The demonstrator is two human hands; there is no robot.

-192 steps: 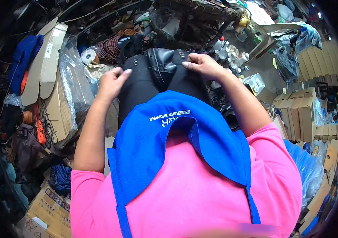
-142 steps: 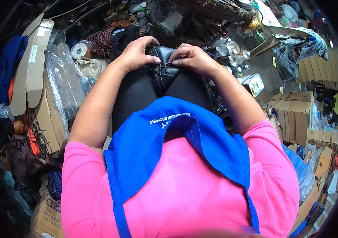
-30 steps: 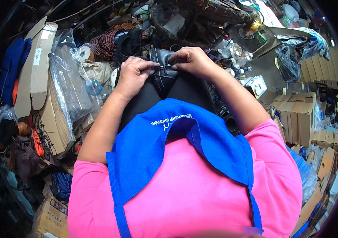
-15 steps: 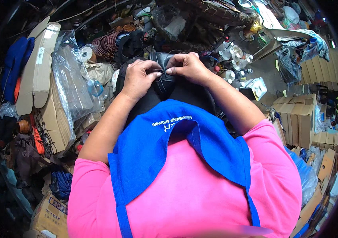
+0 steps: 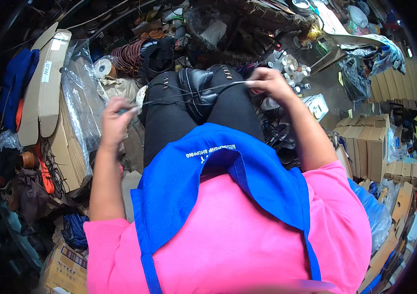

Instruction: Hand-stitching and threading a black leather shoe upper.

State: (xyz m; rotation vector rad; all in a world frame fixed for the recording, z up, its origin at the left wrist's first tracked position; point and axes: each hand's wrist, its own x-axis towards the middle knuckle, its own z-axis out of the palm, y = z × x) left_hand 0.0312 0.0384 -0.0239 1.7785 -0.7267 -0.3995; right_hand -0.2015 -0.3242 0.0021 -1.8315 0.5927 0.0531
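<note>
The black leather piece (image 5: 202,81) sits wedged between my knees, upper end on the far side, with no desk under it. Half a second ago my fingertips met over its middle; now they are well apart, and the thin thread (image 5: 230,85) stretches out from the piece to both sides. I take that to mean the slack has mostly been drawn out and the thread is snugging against the leather. My right hand (image 5: 270,84) pinches its end at the right, beyond the knee. My left hand (image 5: 116,120), blurred, looks closed on the other end, lower and nearer; something small and bluish shows at its fingers, but I can't tell what. My black trousers (image 5: 169,125) lie under the thread, and my blue apron (image 5: 179,171) is nearer. Farther out, a spool (image 5: 103,67) stands left and white-capped bottles (image 5: 289,63) crowd the far right.
</note>
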